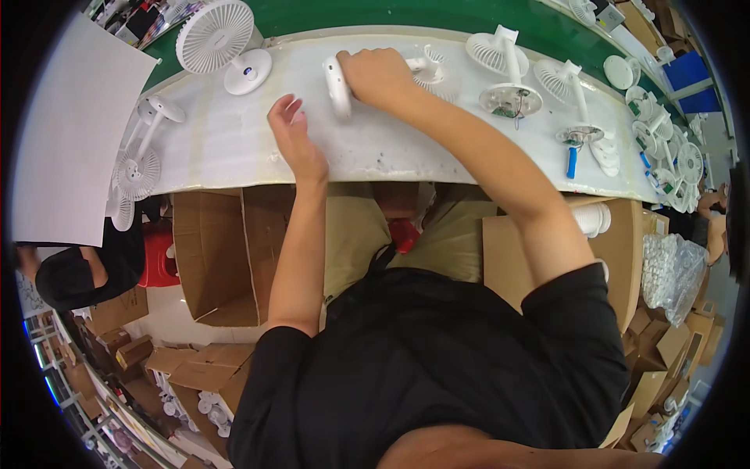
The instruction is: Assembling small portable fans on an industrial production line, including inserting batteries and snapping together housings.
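Note:
My right hand point(379, 76) is closed around a white desk fan, which lies tipped on its side on the white worktop point(375, 148). The fan's round base point(337, 88) faces left, edge-on, and its caged head point(434, 74) shows to the right of my wrist. My fingers hide the stem between them. Left of the base, my left hand point(295, 139) is raised over the worktop with its fingers apart and nothing in it. Beyond it stands another white fan point(217, 35) on its round base.
Several fans with opened bases stand along the right, one point(516, 98) showing a green circuit board, another trailing a blue battery point(572, 162). More fans point(141, 168) lie at the left end near a white panel point(78, 133). Cardboard boxes point(211, 258) stand below the worktop's front edge.

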